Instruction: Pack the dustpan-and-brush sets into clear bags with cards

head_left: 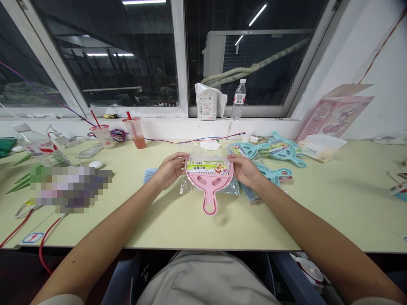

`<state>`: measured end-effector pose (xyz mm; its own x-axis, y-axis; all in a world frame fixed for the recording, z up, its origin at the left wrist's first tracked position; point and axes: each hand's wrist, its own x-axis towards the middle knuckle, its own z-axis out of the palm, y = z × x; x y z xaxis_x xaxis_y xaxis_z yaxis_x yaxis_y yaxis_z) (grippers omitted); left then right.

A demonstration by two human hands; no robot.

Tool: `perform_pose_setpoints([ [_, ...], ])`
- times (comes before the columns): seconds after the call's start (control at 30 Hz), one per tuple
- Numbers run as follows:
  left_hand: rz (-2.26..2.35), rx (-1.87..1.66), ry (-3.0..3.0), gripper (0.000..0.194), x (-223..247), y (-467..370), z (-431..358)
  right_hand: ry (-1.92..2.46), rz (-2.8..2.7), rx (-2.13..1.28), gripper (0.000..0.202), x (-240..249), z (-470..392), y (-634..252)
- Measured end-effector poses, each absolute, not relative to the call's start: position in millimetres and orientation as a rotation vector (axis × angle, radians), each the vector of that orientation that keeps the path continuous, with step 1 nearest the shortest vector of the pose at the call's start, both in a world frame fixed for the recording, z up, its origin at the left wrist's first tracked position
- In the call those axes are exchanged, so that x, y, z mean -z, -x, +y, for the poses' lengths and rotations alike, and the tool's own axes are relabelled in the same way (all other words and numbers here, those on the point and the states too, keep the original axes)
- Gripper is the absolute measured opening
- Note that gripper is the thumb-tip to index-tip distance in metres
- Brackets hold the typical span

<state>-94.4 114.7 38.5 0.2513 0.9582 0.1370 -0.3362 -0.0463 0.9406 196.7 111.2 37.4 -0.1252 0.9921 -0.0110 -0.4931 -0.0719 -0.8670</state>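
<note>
Between my two hands is a pink dustpan (211, 181) with its handle pointing toward me and a printed label card (208, 167) across its upper part. Clear plastic wrap (234, 187) shows around its sides. My left hand (171, 169) pinches the upper left corner, and my right hand (244, 169) grips the upper right corner. Just beyond my right hand lie several light blue dustpan sets (282, 150) in clear bags. Another light blue one (276, 173) rests beside my right wrist. A blue striped piece (149, 174) sits behind my left wrist.
Two drink cups with red straws (135, 132) stand at the back left, near a large plastic bottle (40, 146). A tissue pack (322, 147) and a pink box (335, 112) are at the back right. A water bottle (239, 100) stands on the windowsill.
</note>
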Motion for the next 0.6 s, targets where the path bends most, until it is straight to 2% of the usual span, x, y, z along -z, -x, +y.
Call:
perform_pose_setpoints([
  [0.3, 0.794, -1.24, -1.399, 0.028, -40.2, 93.0, 111.2, 0.853, -0.932, -1.453, 0.02, -33.2, 115.4, -200.9],
  [0.5, 0.963, -1.308, -1.815, 0.014, -42.6, 95.6, 106.2, 0.931, -0.93, -1.412, 0.017, -37.1, 114.2, -201.9],
  [0.6, 0.976, -1.328, -1.965, 0.019, -41.8, 98.7, 106.0, 0.932, -0.946, -1.41, 0.018, -37.9, 113.5, -202.3],
])
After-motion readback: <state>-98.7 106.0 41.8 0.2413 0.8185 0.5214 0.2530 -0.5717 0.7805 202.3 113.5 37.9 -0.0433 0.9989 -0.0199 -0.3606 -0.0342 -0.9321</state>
